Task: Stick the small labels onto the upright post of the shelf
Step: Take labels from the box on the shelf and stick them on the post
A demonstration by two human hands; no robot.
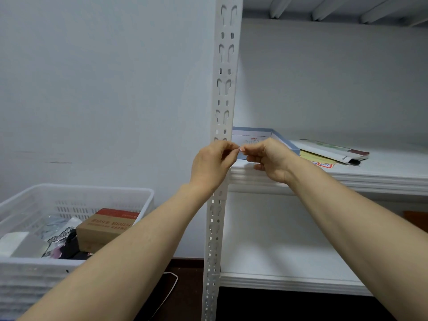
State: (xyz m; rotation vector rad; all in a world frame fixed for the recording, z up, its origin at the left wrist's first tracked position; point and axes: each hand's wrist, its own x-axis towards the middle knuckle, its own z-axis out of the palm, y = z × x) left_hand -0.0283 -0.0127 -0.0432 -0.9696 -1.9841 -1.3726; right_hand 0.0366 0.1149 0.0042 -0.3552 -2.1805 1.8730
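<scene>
Meeting at the centre of the frame, the left hand (pixel 212 163) and right hand (pixel 269 158) curl their fingers inward and pinch a small label (pixel 240 148) between their fingertips. The label is only a tiny pale scrap, just right of the white slotted upright post (pixel 225 89) and close in front of it. Behind the right hand, a blue-edged box (pixel 254 133) and some booklets (pixel 331 150) lie on the shelf board (pixel 370 177). At lower left, a white basket (pixel 76 193) holds a brown carton (pixel 104 228).
</scene>
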